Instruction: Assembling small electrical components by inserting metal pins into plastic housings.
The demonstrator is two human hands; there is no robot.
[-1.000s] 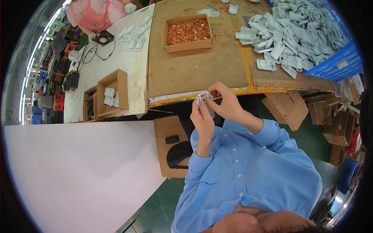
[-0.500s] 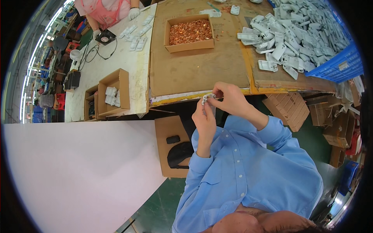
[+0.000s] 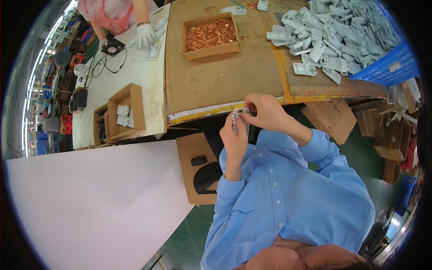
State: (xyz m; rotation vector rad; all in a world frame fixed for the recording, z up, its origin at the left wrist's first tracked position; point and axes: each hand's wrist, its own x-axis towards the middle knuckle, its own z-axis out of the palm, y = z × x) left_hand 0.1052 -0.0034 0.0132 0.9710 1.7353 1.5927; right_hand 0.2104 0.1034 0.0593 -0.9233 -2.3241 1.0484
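Just off the front edge of the cardboard-covered table, my left hand holds a small white plastic casing upright between thumb and fingers. The casing's open side, with its moulded compartments, partly shows. My right hand is closed at the casing's upper end, thumb and bent forefinger pressed against it. Whether a small part lies under those right fingertips is hidden. Beyond my hands stands a cardboard box full of small copper-coloured metal pieces. To the right, a heap of similar white casings spills over the table.
A blue plastic crate lies tipped at the heap's right. Across the white table, a co-worker's gloved hand is near several casings, beside a small black fan. An open carton holds more casings. A white board fills the lower left.
The casing has turned so more of its open side shows; both hands still hold it. The co-worker's gloved hand has come down over the casings on the white table. My view has shifted slightly.
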